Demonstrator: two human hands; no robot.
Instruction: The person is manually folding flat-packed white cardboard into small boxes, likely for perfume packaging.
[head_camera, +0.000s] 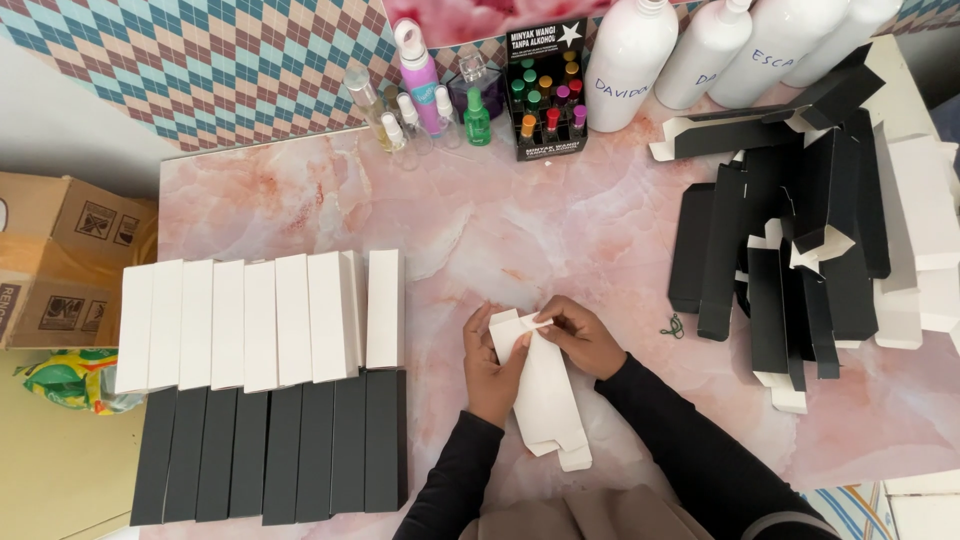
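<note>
Head view: white carton (545, 395) between hands (540, 350).

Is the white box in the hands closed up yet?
No. The white cardboard box is open at its top; a flap sticks up.

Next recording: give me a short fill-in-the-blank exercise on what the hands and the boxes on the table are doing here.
1. The left hand and right hand together hold one flat carton whose colour is ____.
2. On the pink marble table, the row of white boxes lies directly above a row of ____ boxes.
3. The loose pile of unfolded black cartons lies to the person's ____ side.
4. The tall white bottles stand along the table's ____ edge.

Missing words: white; black; right; far
</note>
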